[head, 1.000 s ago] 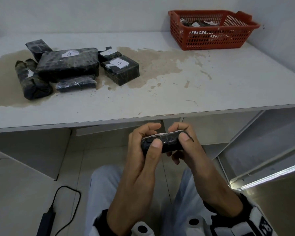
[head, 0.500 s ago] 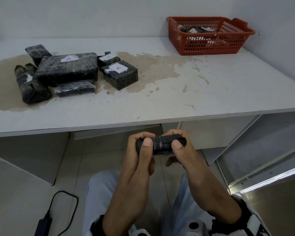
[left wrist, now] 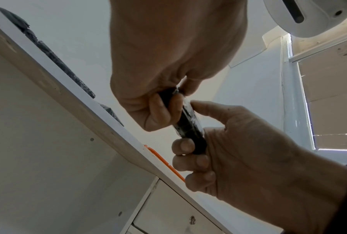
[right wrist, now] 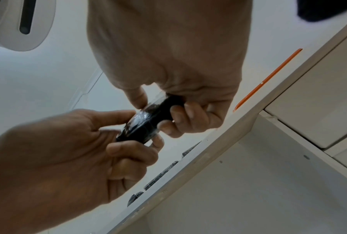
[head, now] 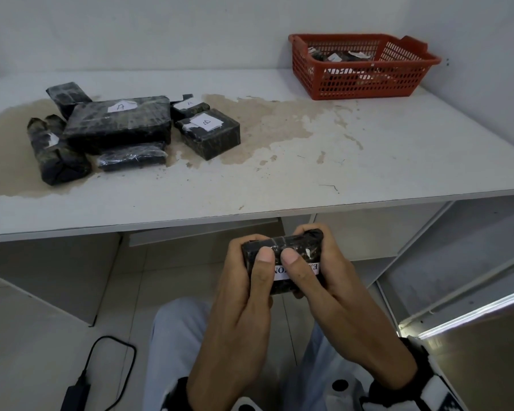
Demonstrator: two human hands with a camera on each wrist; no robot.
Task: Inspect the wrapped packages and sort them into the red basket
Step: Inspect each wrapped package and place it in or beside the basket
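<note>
A small black plastic-wrapped package (head: 291,247) is held below the table's front edge, above my lap. A white printed label on it faces me, partly under my thumbs. My left hand (head: 254,250) grips its left end and my right hand (head: 306,247) grips its right end, thumbs on top and fingers curled behind. The left wrist view shows the package (left wrist: 188,123) edge-on between both hands, and so does the right wrist view of the package (right wrist: 146,123). The red basket (head: 362,81) stands at the table's far right corner with a few wrapped packages inside. Several more black packages (head: 119,126) lie at the table's left.
The white table (head: 309,179) has a brown worn patch across its left and middle. A black adapter with cable (head: 77,393) lies on the floor at lower left. A metal frame (head: 457,307) slants past my right arm. Drawers sit under the table.
The package has been turned in my hands so its labelled broad face now points up at me. Both thumbs have shifted onto that face.
</note>
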